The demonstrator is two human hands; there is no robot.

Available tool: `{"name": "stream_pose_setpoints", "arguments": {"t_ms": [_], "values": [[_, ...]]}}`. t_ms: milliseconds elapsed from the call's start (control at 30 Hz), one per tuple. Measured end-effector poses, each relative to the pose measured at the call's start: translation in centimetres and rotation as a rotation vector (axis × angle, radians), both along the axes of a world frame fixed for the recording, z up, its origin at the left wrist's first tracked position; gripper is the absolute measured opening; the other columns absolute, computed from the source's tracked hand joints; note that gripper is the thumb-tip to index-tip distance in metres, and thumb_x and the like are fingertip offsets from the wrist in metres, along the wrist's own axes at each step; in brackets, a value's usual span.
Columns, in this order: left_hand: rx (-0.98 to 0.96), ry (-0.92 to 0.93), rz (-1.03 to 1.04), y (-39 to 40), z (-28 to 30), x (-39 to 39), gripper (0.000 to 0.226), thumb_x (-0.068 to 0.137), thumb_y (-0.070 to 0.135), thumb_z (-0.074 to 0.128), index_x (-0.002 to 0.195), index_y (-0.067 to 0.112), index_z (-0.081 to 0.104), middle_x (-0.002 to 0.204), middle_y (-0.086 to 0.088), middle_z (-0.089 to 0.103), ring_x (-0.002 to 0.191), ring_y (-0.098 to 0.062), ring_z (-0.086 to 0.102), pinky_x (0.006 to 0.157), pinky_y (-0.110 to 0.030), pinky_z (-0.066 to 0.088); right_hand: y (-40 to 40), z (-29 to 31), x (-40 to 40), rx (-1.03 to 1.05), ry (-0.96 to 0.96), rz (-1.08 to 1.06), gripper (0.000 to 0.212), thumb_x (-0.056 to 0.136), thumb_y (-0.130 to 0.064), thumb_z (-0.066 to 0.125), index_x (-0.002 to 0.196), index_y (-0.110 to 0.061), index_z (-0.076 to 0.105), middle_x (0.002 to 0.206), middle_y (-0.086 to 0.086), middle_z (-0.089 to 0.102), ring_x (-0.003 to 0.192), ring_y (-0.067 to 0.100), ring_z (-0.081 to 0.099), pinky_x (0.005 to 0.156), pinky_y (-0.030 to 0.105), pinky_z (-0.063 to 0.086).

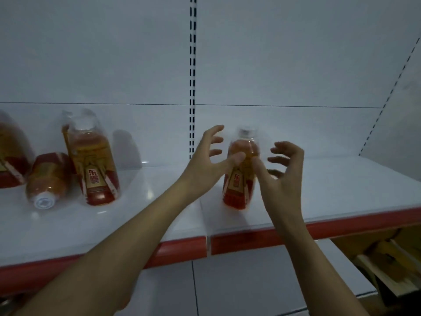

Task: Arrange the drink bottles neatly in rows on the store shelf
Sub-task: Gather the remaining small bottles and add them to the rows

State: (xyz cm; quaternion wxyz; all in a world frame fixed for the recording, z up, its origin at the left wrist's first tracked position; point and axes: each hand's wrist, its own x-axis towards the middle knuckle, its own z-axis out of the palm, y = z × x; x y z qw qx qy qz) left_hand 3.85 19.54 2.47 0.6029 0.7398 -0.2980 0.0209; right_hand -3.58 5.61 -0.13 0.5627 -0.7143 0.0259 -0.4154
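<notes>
An orange drink bottle (239, 176) with a red and gold label stands upright on the white shelf (330, 190), right of the middle. My left hand (205, 165) is just left of it, fingers spread, thumb touching its side. On the bottle's right, my right hand (282, 174) has curled, parted fingers and its thumb against the bottle. Neither hand closes around it. Farther left stands another upright bottle (95, 165), with one lying on its side (46, 181), cap toward me. A third bottle (10, 158) is cut off by the left edge.
The shelf has a red front edge (262, 242) and a white back panel with a slotted upright (192, 76). Below at the right sit cardboard boxes (387, 265). A lower white shelf (250, 288) shows beneath.
</notes>
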Motion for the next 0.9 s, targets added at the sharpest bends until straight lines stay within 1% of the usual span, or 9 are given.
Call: {"name": "stream_pose_setpoints", "arguments": {"t_ms": [100,200,267,333,400,500,633,767,900], "values": [[0.012,0.081,-0.055,-2.8,0.8,0.6,0.085,0.082,0.034,0.077,0.150,0.037,0.025,0.140,0.002,0.046,0.123,-0.016,0.054,0.079,-0.016,0.051,-1.9,-2.3,0.9,0.023,0.320,0.255,0.084,0.084,-0.030,0.081,0.145,-0.033,0.023,0.137,-0.010,0.042,0.122,0.008,0.049,0.093,0.024,0.048],[0.039,0.036,-0.020,-5.0,0.6,0.5,0.089,0.074,0.028,0.085,0.144,0.034,0.030,0.130,0.001,0.057,0.113,-0.008,0.059,0.087,-0.017,0.051,-2.1,-3.3,1.9,-0.038,0.446,0.384,0.078,0.083,-0.031,0.082,0.138,-0.031,0.026,0.116,-0.021,0.049,0.106,0.000,0.058,0.080,0.013,0.050],[0.008,0.028,0.064,-5.9,0.3,0.0,0.080,0.074,0.025,0.086,0.137,0.032,0.037,0.121,0.004,0.061,0.102,0.000,0.061,0.080,-0.013,0.051,-2.5,-3.6,2.4,-0.011,0.424,0.357,0.066,0.082,-0.031,0.083,0.129,-0.029,0.036,0.111,-0.020,0.054,0.108,0.008,0.062,0.081,0.018,0.052],[-0.073,0.052,0.113,-6.1,0.2,-0.5,0.071,0.075,0.023,0.085,0.131,0.031,0.041,0.116,0.002,0.064,0.098,-0.002,0.064,0.074,-0.013,0.053,-2.8,-3.3,2.0,0.028,0.395,0.366,0.059,0.081,-0.031,0.084,0.125,-0.031,0.044,0.109,-0.018,0.057,0.100,0.006,0.063,0.071,0.014,0.053],[-0.173,0.048,0.146,-5.9,0.6,-0.8,0.067,0.075,0.022,0.085,0.127,0.027,0.042,0.113,-0.001,0.066,0.099,-0.012,0.068,0.078,-0.023,0.058,-2.9,-3.0,1.3,0.068,0.340,0.383,0.057,0.082,-0.032,0.083,0.127,-0.033,0.049,0.111,-0.016,0.059,0.096,0.002,0.063,0.063,0.009,0.052],[-0.224,-0.048,0.167,-5.0,2.8,-1.8,0.068,0.073,0.025,0.087,0.125,0.024,0.043,0.112,-0.003,0.067,0.100,-0.018,0.069,0.088,-0.041,0.059,-1.9,-1.6,0.5,0.104,0.219,0.445,0.055,0.088,-0.031,0.077,0.131,-0.039,0.045,0.116,-0.021,0.056,0.097,-0.007,0.062,0.064,0.002,0.048],[-0.135,-0.168,0.214,-2.9,6.0,-3.4,0.072,0.073,0.032,0.087,0.127,0.029,0.039,0.117,0.001,0.065,0.102,-0.016,0.068,0.089,-0.036,0.058,1.6,0.4,0.6,0.109,0.079,0.484,0.060,0.088,-0.022,0.077,0.131,-0.037,0.039,0.114,-0.026,0.053,0.095,-0.025,0.055,0.069,0.001,0.047],[-0.057,-0.193,0.189,1.2,7.7,-4.1,0.081,0.079,0.026,0.082,0.138,0.034,0.027,0.116,-0.001,0.065,0.099,-0.011,0.069,0.090,-0.032,0.058,5.3,0.7,1.2,0.074,0.019,0.508,0.057,0.089,-0.031,0.076,0.133,-0.040,0.041,0.111,-0.038,0.057,0.109,-0.016,0.055,0.084,0.003,0.047],[0.194,-0.230,0.065,8.0,8.8,-4.6,0.107,0.079,0.013,0.081,0.148,0.047,0.006,0.123,-0.005,0.060,0.107,-0.011,0.067,0.085,-0.025,0.057,8.8,-0.2,1.6,0.075,0.074,0.662,0.060,0.088,-0.035,0.075,0.139,-0.036,0.042,0.118,-0.024,0.061,0.111,-0.007,0.060,0.094,0.020,0.054]]}}
